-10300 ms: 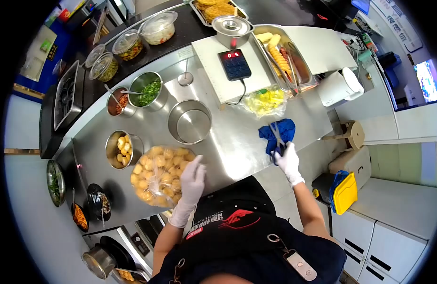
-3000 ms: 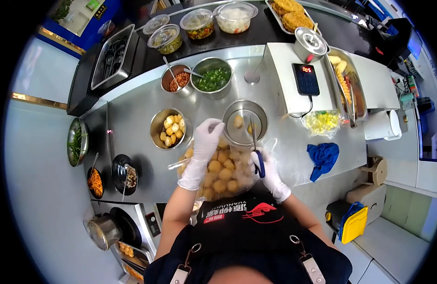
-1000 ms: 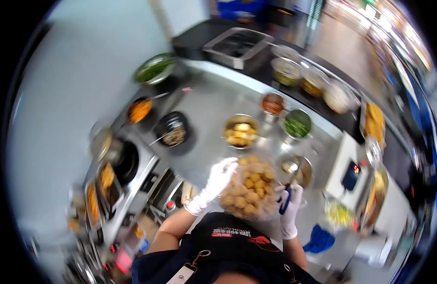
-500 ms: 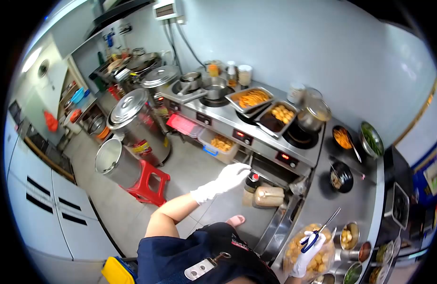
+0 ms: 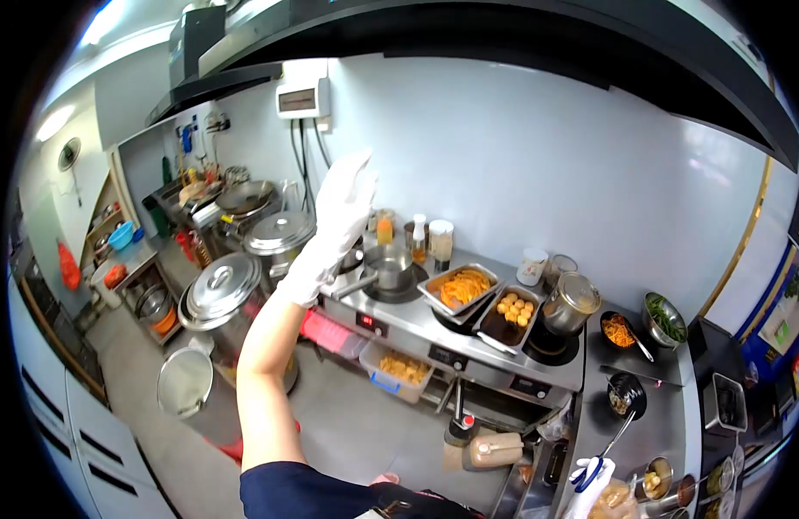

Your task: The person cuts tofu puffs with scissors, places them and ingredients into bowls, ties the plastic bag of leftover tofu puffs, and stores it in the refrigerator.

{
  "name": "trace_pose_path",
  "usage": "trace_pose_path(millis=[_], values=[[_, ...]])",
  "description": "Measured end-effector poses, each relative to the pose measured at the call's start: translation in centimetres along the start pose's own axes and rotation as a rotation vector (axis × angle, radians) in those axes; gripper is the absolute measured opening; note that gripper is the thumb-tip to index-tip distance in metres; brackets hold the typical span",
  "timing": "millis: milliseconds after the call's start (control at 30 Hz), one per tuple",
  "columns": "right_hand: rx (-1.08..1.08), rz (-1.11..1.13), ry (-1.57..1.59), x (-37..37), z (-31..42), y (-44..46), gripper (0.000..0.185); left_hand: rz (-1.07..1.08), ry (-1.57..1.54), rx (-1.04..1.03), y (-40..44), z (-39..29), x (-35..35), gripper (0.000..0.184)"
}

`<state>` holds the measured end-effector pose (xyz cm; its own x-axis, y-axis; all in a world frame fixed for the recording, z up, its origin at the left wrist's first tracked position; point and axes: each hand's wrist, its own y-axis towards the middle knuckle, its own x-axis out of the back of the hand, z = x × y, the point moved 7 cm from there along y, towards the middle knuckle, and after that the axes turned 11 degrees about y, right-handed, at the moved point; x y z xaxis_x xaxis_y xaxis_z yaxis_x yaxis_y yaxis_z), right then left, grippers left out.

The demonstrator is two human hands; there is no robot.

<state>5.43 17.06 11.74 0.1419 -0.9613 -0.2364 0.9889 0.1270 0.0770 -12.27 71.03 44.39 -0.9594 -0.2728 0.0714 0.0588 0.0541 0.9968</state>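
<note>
My left hand (image 5: 342,201), in a white glove, is raised high in front of the wall. Its fingers look stretched upward with nothing in them, though the glove hides some detail. At the lower right, my gloved right hand (image 5: 588,484) is closed around the dark blue handles of a pair of scissors (image 5: 619,435), whose metal blades point up and away toward a black bowl (image 5: 625,406). Just beside that hand sits a container of pale yellow chunks (image 5: 617,502), partly cut off by the frame's lower edge.
Along the wall runs a stove counter with a saucepan (image 5: 389,267), a tray of orange strips (image 5: 462,289), a tray of round yellow balls (image 5: 512,311) and a lidded steel pot (image 5: 572,303). Large lidded pots (image 5: 224,287) stand left. Overhead juts a range hood (image 5: 503,39).
My left hand has risen from above the floor area to in front of the wall. The view has tilted upward, bringing the hood into sight. My right hand keeps hold of the scissors.
</note>
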Motion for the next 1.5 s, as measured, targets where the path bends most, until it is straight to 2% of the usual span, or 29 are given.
trace_pose_path(millis=[33,133,233,267,333,433,467,567,633,700,767,800,867,933,1000,1033,1100,1167,1200,1267,1300,1333,1367,1400,1467,1500], values=[[0.115,-0.132,0.122,0.4,-2.7,1.0,0.012,-0.076,-0.032,-0.083,3.7,-2.2,-0.1,0.032],[0.151,-0.160,0.068,-3.4,-3.4,1.4,0.013,-0.250,-0.134,-0.482,11.3,-10.2,-0.3,0.040],[0.148,-0.140,0.134,-7.7,-4.0,1.1,0.012,-0.439,-0.345,-0.841,15.3,-19.6,-0.1,0.047],[0.159,-0.126,0.136,-8.9,-4.4,1.1,0.012,-0.541,-0.504,-0.878,15.7,-22.5,0.1,0.043],[0.185,-0.096,0.098,-11.0,-4.9,0.5,0.013,-0.556,-0.565,-0.945,15.2,-26.5,0.7,0.040],[0.058,-0.178,0.176,-13.6,-5.7,-1.0,0.018,-0.634,-0.519,-0.989,17.9,-26.4,-0.9,0.031],[0.080,-0.181,0.164,-13.1,-7.4,-0.8,0.018,-0.597,-0.481,-0.949,20.1,-24.5,-1.6,0.031],[0.034,-0.233,0.150,-13.4,-9.4,-1.6,0.018,-0.431,-0.320,-0.567,25.6,-7.9,-3.6,0.030],[0.002,-0.236,0.135,-13.3,-11.0,-1.5,0.018,-0.340,-0.053,-0.222,27.0,8.0,-4.6,0.029],[-0.029,-0.228,0.112,-13.2,-12.4,-1.2,0.022,-0.266,0.255,0.145,25.0,25.1,-2.6,0.028],[-0.082,-0.229,0.130,-13.5,-13.5,-0.7,0.023,-0.226,0.562,0.507,19.7,40.2,2.7,0.028],[-0.113,-0.230,0.135,-13.5,-14.1,-0.6,0.023,-0.215,0.760,0.749,15.7,45.1,5.6,0.028],[-0.180,-0.272,0.261,-14.5,-13.7,-0.6,0.021,-0.196,0.782,1.191,6.9,52.4,10.1,0.027],[-0.319,-0.381,0.493,-17.8,-10.1,-2.0,0.023,-0.159,0.774,1.566,-1.8,55.9,13.1,0.027],[-0.229,-0.286,0.296,-16.0,-12.2,-0.3,0.014,-0.021,0.807,1.799,-9.2,57.5,13.0,0.028],[-0.186,-0.237,0.197,-15.0,-13.6,0.6,0.018,0.107,0.854,1.792,-12.0,58.7,11.4,0.028],[-0.155,-0.206,0.163,-13.6,-15.8,1.7,0.023,0.392,1.113,1.260,-14.2,61.1,4.5,0.030],[-0.146,-0.211,0.169,-13.9,-15.4,1.9,0.022,-0.374,0.034,1.466,-11.1,52.9,0.4,0.030],[-0.138,-0.214,0.168,-14.1,-15.0,1.8,0.021,0.276,0.460,0.857,-5.1,50.8,-3.9,0.029],[-0.117,-0.218,0.166,-14.5,-14.5,1.3,0.021,0.106,-0.132,0.359,3.1,36.3,-10.2,0.029],[-0.103,-0.216,0.160,-14.6,-14.3,1.1,0.021,0.256,-0.149,0.070,7.0,24.1,-9.9,0.031],[-0.087,-0.214,0.156,-14.6,-14.1,1.0,0.021,0.473,-0.358,0.072,8.9,14.0,-9.0,0.037],[-0.089,-0.236,0.161,-14.5,-13.9,0.7,0.021,0.401,-0.265,-0.315,10.1,6.1,-7.8,0.040],[-0.087,-0.257,0.175,-14.2,-14.0,0.6,0.021,0.235,-0.174,-0.739,10.8,-1.0,-6.6,0.045],[-0.088,-0.298,0.199,-13.3,-14.6,0.0,0.022,0.115,-0.398,-1.090,11.2,-12.5,-4.5,0.051],[-0.072,-0.327,0.235,-12.8,-14.9,-0.2,0.022,-0.007,-0.516,-1.133,11.5,-16.7,-3.7,0.051]])
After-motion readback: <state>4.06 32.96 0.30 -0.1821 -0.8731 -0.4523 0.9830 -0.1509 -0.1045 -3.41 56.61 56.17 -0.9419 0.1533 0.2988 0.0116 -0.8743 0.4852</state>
